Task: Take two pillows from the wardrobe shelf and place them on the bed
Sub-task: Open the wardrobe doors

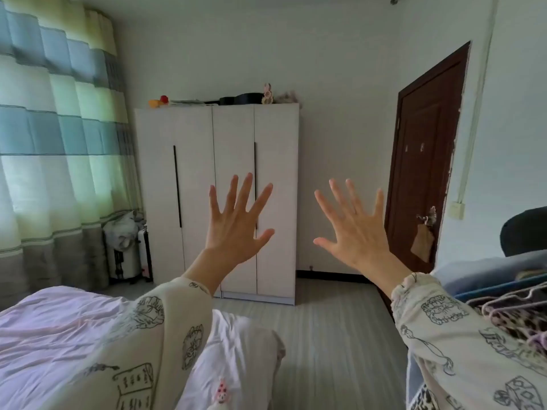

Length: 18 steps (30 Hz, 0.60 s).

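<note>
Left hand (236,229) and right hand (356,232): each grip spread, empty, raised toward shut wardrobe (217,173); pillows unseen, bed (53,327) near

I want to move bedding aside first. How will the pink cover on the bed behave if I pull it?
The pink cover is probably floppy and light: it lies in soft wrinkles. It would likely bunch and slide rather than shift as one piece.
</note>
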Tool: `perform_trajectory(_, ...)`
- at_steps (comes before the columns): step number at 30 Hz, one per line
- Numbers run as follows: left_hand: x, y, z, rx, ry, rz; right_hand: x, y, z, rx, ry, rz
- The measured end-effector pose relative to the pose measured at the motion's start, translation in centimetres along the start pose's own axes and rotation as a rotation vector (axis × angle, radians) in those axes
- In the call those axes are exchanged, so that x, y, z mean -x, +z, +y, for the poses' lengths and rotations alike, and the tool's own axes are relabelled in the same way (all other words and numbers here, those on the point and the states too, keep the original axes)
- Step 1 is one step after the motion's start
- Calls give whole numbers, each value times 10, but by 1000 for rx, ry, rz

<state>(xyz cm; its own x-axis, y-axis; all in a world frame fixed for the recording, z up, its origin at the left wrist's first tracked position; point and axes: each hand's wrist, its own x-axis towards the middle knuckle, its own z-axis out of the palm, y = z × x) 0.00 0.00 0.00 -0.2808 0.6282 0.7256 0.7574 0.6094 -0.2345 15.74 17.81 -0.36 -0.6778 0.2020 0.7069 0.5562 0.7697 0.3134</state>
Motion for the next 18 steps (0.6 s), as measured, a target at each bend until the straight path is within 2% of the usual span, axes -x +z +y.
perform_trajectory(5, -18, 59, 2, 235, -161, -29, -23, 52, -8, -94, 14, -83)
perform_trajectory(10, -52, 135, 1, 386, -169, -72, -59, 123, -14, -224, 50, -132)
perform_trajectory(18, -110, 271, -12, 523, -206, -113, -119, 252, -33, -658, 231, -76)
